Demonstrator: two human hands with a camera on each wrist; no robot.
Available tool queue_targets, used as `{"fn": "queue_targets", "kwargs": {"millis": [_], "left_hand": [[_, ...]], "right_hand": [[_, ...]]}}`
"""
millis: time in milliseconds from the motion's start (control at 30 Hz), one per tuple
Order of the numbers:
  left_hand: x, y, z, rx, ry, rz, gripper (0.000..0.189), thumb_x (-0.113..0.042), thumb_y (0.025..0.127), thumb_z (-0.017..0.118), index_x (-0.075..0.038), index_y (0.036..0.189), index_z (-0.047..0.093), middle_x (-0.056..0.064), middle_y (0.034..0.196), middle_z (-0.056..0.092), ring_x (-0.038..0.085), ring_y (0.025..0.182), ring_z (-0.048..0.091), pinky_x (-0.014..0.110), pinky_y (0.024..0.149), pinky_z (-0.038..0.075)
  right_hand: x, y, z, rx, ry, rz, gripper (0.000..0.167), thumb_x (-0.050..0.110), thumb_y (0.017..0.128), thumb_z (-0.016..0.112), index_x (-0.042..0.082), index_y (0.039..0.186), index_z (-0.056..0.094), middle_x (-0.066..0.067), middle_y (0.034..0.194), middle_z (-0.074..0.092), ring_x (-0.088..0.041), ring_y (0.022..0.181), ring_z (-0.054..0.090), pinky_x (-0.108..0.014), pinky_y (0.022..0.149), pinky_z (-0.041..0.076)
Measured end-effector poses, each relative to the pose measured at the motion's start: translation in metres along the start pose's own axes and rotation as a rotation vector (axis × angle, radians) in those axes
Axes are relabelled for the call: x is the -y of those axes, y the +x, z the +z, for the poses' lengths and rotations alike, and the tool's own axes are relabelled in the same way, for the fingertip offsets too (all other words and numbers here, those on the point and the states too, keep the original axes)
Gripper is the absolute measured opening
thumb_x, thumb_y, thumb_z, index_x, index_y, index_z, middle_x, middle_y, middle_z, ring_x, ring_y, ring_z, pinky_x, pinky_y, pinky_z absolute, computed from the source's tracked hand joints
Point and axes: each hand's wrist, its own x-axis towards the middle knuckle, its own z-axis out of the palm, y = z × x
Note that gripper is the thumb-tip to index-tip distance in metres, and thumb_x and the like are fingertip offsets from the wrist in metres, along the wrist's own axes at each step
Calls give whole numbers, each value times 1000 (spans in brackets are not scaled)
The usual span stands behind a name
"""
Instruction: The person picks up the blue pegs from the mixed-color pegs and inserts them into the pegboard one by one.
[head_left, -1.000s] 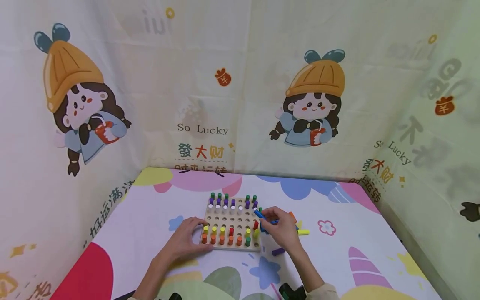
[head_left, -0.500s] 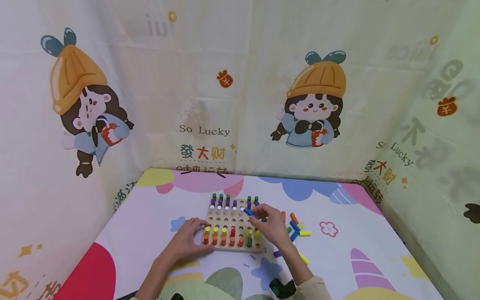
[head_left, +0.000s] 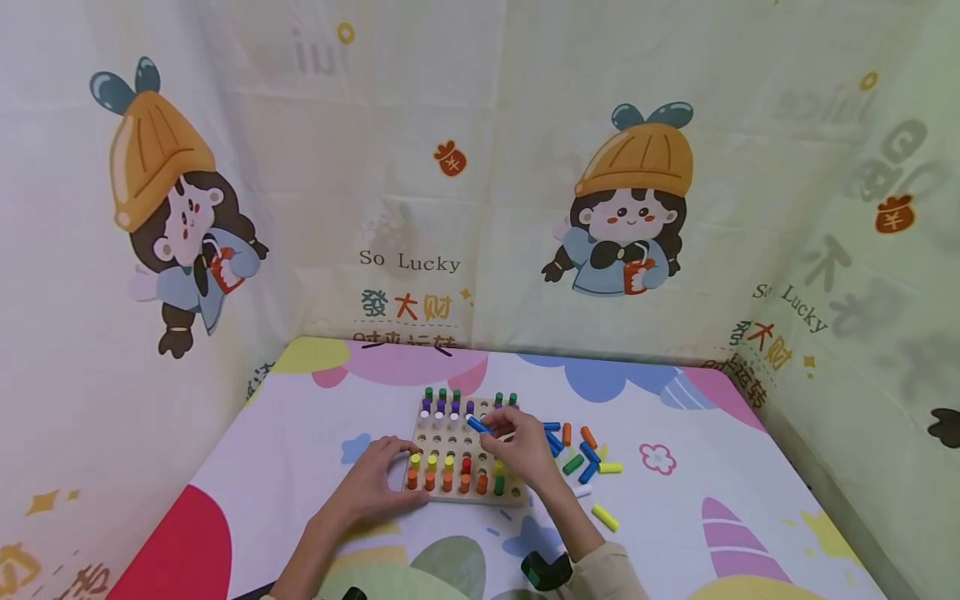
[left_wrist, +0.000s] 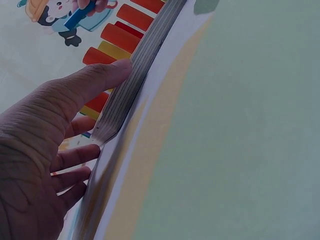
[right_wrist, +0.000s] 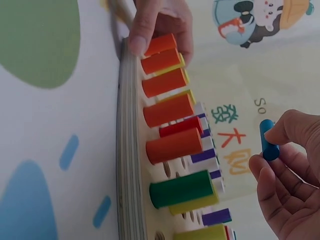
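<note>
My left hand (head_left: 371, 475) grips the near left corner of a wooden pegboard (head_left: 480, 500), with the thumb at its front edge (left_wrist: 112, 112) and the other fingers along its left side. Between thumb and fingers of my right hand (head_left: 521, 446) is a blue peg (head_left: 477, 425), tilted over the middle rows of the board. In the right wrist view this blue peg (right_wrist: 270, 140) shows clear of the standing pegs. Orange pegs (head_left: 447, 481) and one green peg (head_left: 499, 484) fill most of the front row. Yellow, white, purple and green pegs stand behind. My right hand hides part of the board's right side.
Loose pegs lie right of the board: blue (head_left: 588, 452), orange (head_left: 566, 434), green (head_left: 573, 464), white (head_left: 582, 491) and yellow (head_left: 605, 517). A patterned cloth (head_left: 675, 500) covers the table. Printed curtains (head_left: 495, 208) close in the back and sides.
My right hand has moved left from beside the board to over its middle, carrying the blue peg. This uncovers more loose pegs on the right. My left hand stays at the corner.
</note>
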Motion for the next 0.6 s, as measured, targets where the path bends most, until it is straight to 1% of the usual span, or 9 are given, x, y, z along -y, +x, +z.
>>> {"fn": "queue_targets", "kwargs": {"millis": [200, 400, 600], "left_hand": [[-2, 0, -1, 12, -6, -10, 73, -60, 70, 87, -27, 129, 62, 10, 146, 53, 36, 141, 43, 66, 112, 37], [0, 1, -1, 6, -12, -11, 73, -61, 69, 88, -28, 129, 62, 9, 145, 53, 35, 140, 43, 65, 113, 37], [1, 1, -1, 2, -5, 17, 73, -62, 70, 87, -27, 129, 62, 8, 142, 55, 35, 139, 45, 64, 112, 38]], "right_hand": [[2, 4, 7, 37, 8, 6, 17, 7, 90, 76, 9, 106, 71, -1, 95, 68, -15, 84, 64, -25, 77, 58], [4, 10, 16, 59, 19, -11, 15, 6, 89, 76, 7, 104, 71, -3, 95, 69, -15, 83, 64, -22, 73, 57], [6, 16, 27, 78, -20, -28, 15, 8, 89, 75, 8, 104, 72, -2, 93, 69, -14, 82, 63, -22, 72, 57]]}}
